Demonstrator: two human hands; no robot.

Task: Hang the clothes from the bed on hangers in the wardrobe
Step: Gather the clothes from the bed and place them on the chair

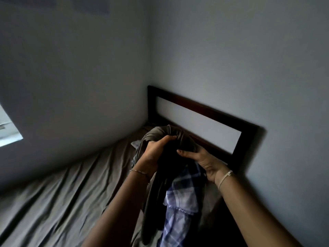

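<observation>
Dark wooden headboard (204, 111) close behind your hands. Left hand (156, 150) fingers clamped on bunched olive garment (158, 131) above wrinkled sheet (62, 202); right hand (204, 161) curled round it, soft plaid shirt (179, 193) dangling below.

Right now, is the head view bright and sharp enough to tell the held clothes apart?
Head view: dim, light from the window at left; the grey garment goes nearly black between the left hand and right hand; the blue plaid cloth is readable; mild blur.

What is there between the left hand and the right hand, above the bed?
In the head view, the bunched olive-grey garment fills the gap between the left hand and the right hand; both grip it. A blue-and-white checked cloth hangs below.
</observation>
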